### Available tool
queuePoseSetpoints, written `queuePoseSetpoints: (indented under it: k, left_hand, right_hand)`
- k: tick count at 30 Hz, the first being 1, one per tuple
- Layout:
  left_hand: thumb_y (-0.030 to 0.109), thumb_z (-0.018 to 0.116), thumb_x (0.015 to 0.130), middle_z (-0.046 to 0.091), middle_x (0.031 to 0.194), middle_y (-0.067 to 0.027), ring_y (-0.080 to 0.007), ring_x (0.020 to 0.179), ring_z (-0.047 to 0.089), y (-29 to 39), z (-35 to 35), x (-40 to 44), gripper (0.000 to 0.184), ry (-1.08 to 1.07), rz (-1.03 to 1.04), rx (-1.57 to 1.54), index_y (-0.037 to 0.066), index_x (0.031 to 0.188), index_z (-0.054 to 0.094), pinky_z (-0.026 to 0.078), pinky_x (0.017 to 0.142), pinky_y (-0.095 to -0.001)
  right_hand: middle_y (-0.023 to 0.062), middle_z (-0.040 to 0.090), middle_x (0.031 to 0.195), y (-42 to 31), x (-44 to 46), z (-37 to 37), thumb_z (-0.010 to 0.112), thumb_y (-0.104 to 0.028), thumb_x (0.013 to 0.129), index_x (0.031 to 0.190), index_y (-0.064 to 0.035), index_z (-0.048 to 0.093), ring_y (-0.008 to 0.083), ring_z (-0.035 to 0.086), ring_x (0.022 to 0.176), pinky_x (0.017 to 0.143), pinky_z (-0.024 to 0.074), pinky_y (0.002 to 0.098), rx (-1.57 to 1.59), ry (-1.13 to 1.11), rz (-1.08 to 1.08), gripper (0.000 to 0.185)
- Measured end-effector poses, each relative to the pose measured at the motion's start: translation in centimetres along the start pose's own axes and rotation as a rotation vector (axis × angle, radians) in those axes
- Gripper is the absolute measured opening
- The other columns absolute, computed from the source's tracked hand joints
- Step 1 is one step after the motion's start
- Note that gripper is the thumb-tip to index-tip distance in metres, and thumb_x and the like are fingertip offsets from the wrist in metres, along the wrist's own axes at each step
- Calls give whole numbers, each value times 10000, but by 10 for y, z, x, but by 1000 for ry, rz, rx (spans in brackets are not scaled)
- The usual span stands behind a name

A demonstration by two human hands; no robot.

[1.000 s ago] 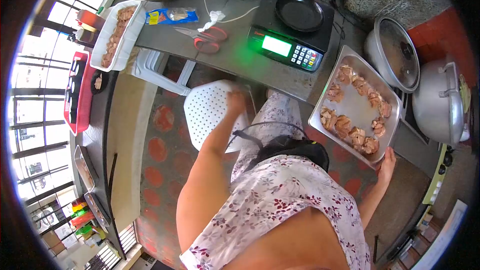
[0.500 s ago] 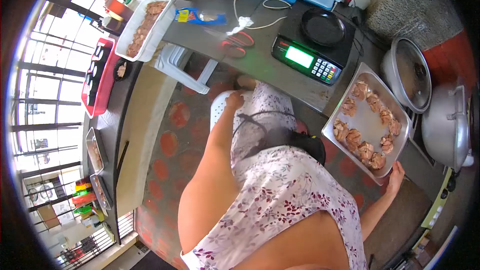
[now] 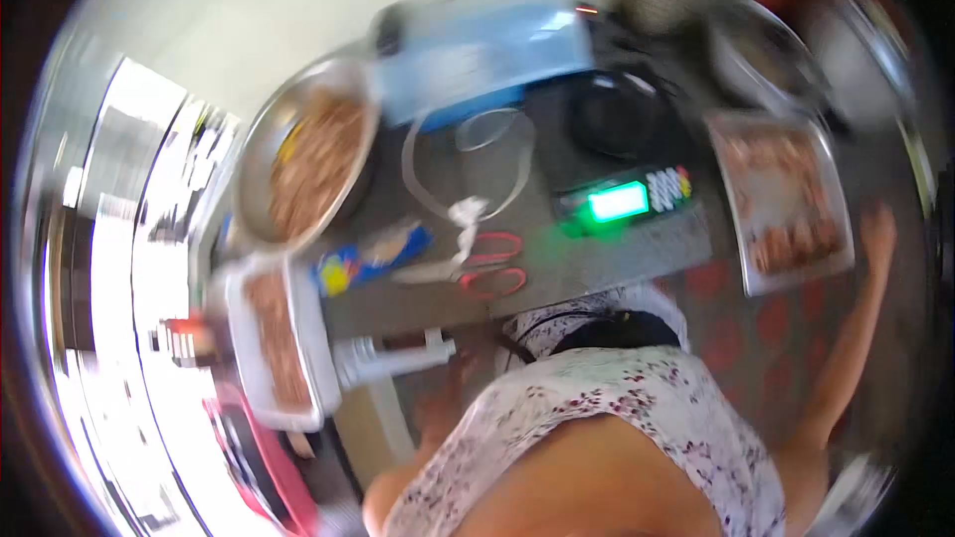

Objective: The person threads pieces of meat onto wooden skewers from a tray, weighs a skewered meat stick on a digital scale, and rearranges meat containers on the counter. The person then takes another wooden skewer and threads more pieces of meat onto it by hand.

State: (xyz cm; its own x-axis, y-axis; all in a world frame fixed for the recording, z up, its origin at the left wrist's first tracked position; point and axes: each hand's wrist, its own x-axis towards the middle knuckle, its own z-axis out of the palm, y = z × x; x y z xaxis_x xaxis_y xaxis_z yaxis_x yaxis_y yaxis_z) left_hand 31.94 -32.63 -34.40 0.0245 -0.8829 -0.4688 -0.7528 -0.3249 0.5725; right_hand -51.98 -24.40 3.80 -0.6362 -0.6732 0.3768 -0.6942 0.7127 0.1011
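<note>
My right hand (image 3: 877, 231) is beside the right edge of a metal tray (image 3: 748, 273) with pieces of raw meat (image 3: 796, 244) in it. Blur hides its fingers and whether they touch the rim. My left hand (image 3: 460, 370) is low, near the table's front edge by a grey plastic stool (image 3: 393, 363), also badly smeared. On the table stands a digital scale (image 3: 619, 203) with a lit green display and a black plate (image 3: 615, 114) on top. Scissors with red handles (image 3: 492, 283) lie left of the scale.
A big round bowl of meat (image 3: 316, 164) stands back left, with a white tub of meat (image 3: 279, 338) in front. A blue plastic box (image 3: 477, 55), a white cable (image 3: 410, 174) and a blue packet (image 3: 373, 257) are on the table. Lidded pots (image 3: 761, 55) stand back right.
The view has swung left and blurred, so the table now sits more squarely in front. My right hand stays near the tray; my left hand remains low by the stool.
</note>
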Motion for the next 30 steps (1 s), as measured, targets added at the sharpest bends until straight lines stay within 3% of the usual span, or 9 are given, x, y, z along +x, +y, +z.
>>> queuePoseSetpoints:
  k: [1,2,7,12,17,20,22,26,30]
  left_hand:
    - [260,548,858,572,1139,-149,-317,1038,559,-9,4,7,299,9,7,12,111,1111,607,432,880,-403]
    - [255,553,856,578,1126,-149,-317,1029,564,-11,3,9,294,5,26,25,107,1102,610,436,874,-402]
    - [232,578,842,610,1062,-150,-316,983,589,-9,14,18,265,-37,129,37,86,1058,628,454,845,-397]
    - [209,602,829,641,998,-152,-316,938,614,9,2,11,238,-14,248,22,65,1014,645,471,815,-393]
    - [186,627,815,672,933,-153,-315,892,639,88,-87,-32,212,23,422,52,44,969,663,489,785,-388]
    - [167,635,812,655,832,-119,-224,764,622,170,-181,-107,180,-63,366,-113,11,900,655,488,698,-330]
    - [166,629,816,632,792,-117,-170,741,602,209,-215,-129,181,-81,331,-259,2,889,651,483,688,-317]
    - [61,669,738,637,800,-116,-199,704,596,251,-239,-117,166,482,441,-238,31,901,657,454,614,-295]
    - [38,653,718,606,975,-100,-270,882,561,253,-241,-45,231,1115,645,-21,73,947,656,426,746,-364]
  right_hand:
    - [206,558,1190,-36,-9,-42,504,-157,868,1221,3,517,347,525,1115,921,431,428,-15,-225,174,387]
    - [197,564,1185,-22,-17,-35,508,-189,868,1220,-12,524,340,526,1116,927,424,434,-33,-40,62,394]
    - [184,611,1113,-85,-50,-119,564,-262,825,1112,-35,610,350,553,1078,928,424,412,65,-58,125,369]
    - [222,610,1048,-89,-88,-88,593,-248,783,1048,-35,627,397,569,1006,871,455,440,181,90,91,342]
    - [151,565,1109,-217,-131,-121,567,-158,873,1135,-44,604,232,569,1006,817,472,334,618,343,28,288]
    - [65,615,1032,-350,-151,-152,523,-128,922,1088,-56,628,171,573,959,825,453,275,1118,204,-304,210]
    - [90,630,960,-428,-175,-169,596,-72,851,978,-37,654,186,583,912,803,450,293,1116,21,-769,143]
    - [99,598,835,-541,-202,-145,642,-38,759,843,-33,662,281,566,831,739,449,355,1235,-114,-1152,86]
    - [139,616,852,-643,-195,-114,574,-52,779,837,-17,657,332,581,865,771,460,405,1145,-206,-1231,108]
